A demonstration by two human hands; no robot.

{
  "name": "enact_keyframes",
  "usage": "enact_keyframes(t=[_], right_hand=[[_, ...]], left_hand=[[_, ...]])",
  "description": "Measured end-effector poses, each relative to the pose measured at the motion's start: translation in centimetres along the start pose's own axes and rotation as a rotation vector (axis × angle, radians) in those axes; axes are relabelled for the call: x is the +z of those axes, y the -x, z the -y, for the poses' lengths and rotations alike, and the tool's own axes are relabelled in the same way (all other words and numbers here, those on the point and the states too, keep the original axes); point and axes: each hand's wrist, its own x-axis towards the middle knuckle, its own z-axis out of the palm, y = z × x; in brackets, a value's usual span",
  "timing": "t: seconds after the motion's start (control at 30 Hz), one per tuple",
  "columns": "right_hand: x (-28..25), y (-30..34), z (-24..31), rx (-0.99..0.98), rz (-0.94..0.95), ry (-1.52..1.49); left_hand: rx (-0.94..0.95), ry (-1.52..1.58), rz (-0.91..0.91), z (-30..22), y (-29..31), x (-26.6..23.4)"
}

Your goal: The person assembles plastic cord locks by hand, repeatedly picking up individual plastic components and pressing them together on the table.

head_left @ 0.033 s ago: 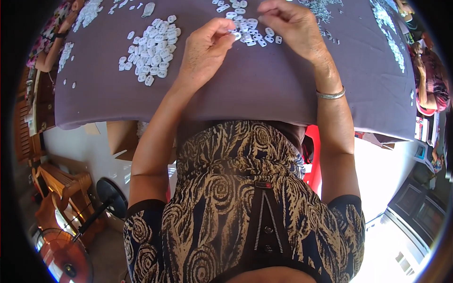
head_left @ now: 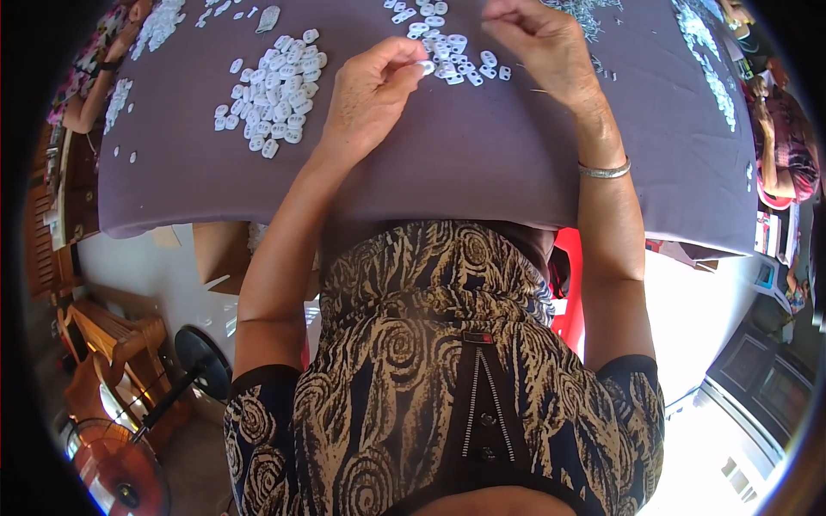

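Between the thumb and fingertips of my left hand (head_left: pixel 372 93) is a small white plastic piece (head_left: pixel 425 66), rounded and partly covered by the fingers. My right hand (head_left: pixel 551 53) is up over the far part of the table, its thumb and fingers pinched together; what they hold, if anything, is too small or blurred to make out. Below and between the hands lies a loose group of white plastic pieces with holes (head_left: pixel 447 53). A larger heap of similar white oval pieces (head_left: pixel 280 90) sits left of my left hand. Beyond my right hand is a pile of small metal parts (head_left: pixel 589 15).
A purple-grey cloth (head_left: pixel 465 163) covers the table. More white pieces lie in piles at the far left (head_left: pixel 157 30) and the right side (head_left: pixel 710 64). Other people's arms (head_left: pixel 90 99) show at both edges. A fan (head_left: pixel 120 473) stands at lower left.
My right hand has moved slightly right and away from the white pieces. My left hand stays nearly in place, still pinching the white piece.
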Motion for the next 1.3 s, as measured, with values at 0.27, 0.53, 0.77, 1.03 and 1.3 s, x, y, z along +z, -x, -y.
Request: enact_keyframes(t=[0.27,0.53,0.77,1.03,1.3], right_hand=[[-3.0,0.1,-0.8,0.061,0.162,0.479],[-2.6,0.5,-0.3,0.129,0.296,0.481],[-2.5,0.6,0.2,0.095,0.36,0.569],[-1.2,0.7,1.6,0.128,0.343,0.424],[1.4,1.2,1.9,0.05,0.399,0.058]], left_hand=[[0.079,-0.224,0.108,-0.3,0.2,-0.5],[0.154,-0.462,0.098,-0.2,0.2,-1.0],[0.217,-0.299,-0.051,0.3,-0.2,-0.7],[0.182,-0.073,-0.033,-1.3,0.4,0.6],[0.056,0.143,0.05,-1.8,0.5,1.3]])
